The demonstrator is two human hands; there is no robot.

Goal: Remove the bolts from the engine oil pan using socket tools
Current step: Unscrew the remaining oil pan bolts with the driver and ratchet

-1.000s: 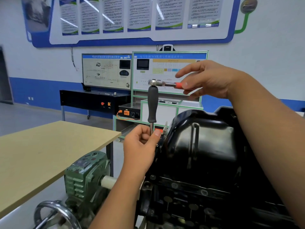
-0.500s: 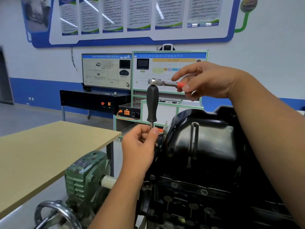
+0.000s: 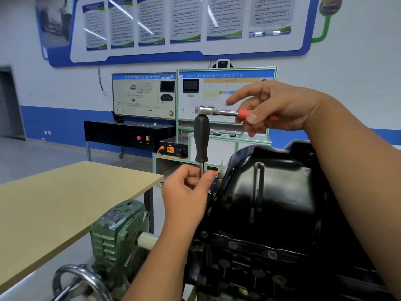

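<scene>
The black engine oil pan (image 3: 271,192) bulges up at centre right on the engine block. A socket driver with a black handle (image 3: 201,142) stands upright at the pan's left edge. My left hand (image 3: 188,192) pinches its thin metal shaft just below the handle; the socket end is hidden behind my fingers. A chrome ratchet (image 3: 214,111) with a red grip sits across the driver's top. My right hand (image 3: 275,109) holds that red grip between thumb and fingers, index finger stretched out above it. A bolt head (image 3: 209,192) shows on the flange beside my left thumb.
A tan wooden table (image 3: 65,203) is at the left. Below it sit a green gearbox (image 3: 119,231) and a chrome handwheel (image 3: 80,279) of the engine stand. Training panels (image 3: 225,94) and a black cabinet (image 3: 128,133) stand along the far wall.
My right hand has swung the ratchet's red grip slightly, its fingers closing further round it. The left hand and the upright driver stay in place.
</scene>
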